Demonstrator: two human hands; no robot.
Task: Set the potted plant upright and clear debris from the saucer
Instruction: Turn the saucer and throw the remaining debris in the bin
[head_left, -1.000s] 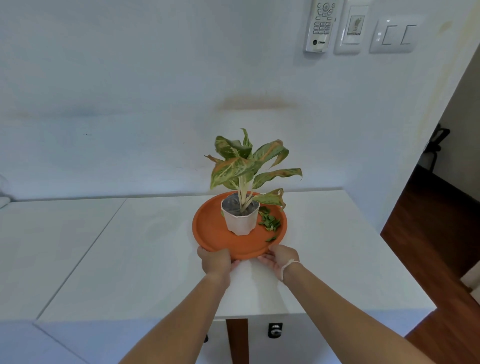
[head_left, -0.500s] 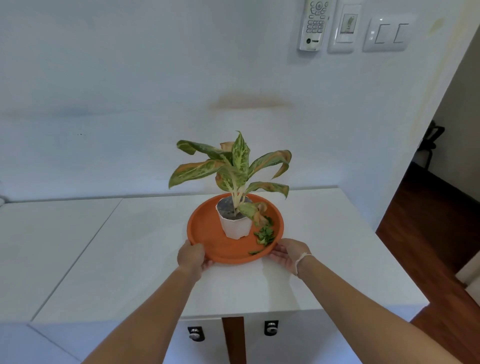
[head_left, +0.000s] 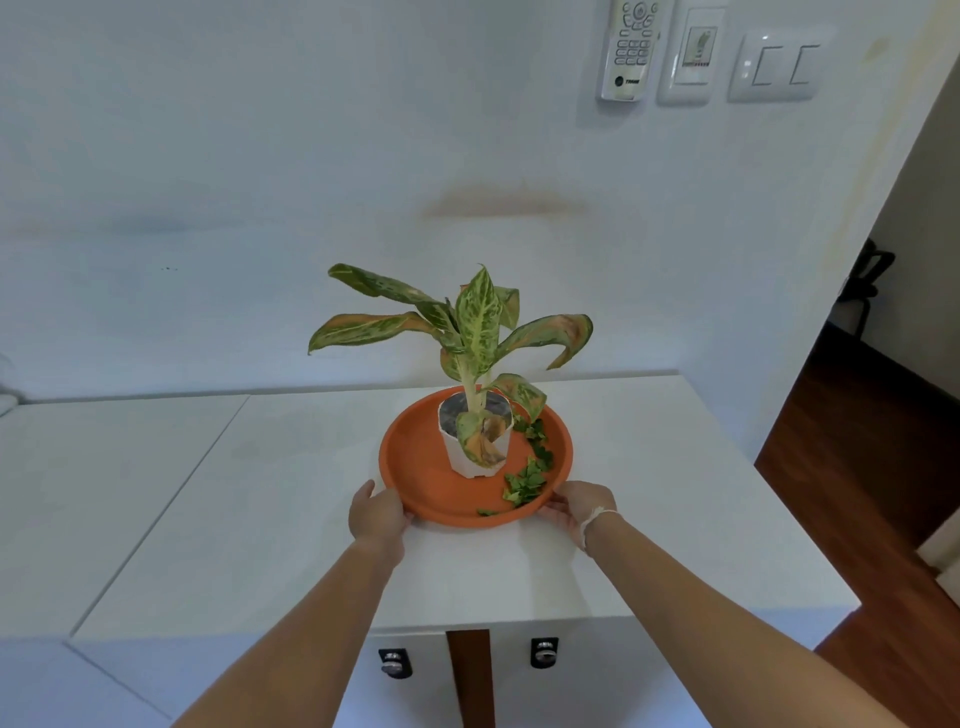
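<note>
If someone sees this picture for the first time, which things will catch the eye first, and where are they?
The eye goes first to the orange saucer in the middle of the white table, with the potted plant standing upright in it. Next come the green leaf scraps on the saucer's right side. The left hand and right hand touch its near rim from either side.

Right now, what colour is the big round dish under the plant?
The saucer is orange, like terracotta. The head view shows it clearly.
</note>
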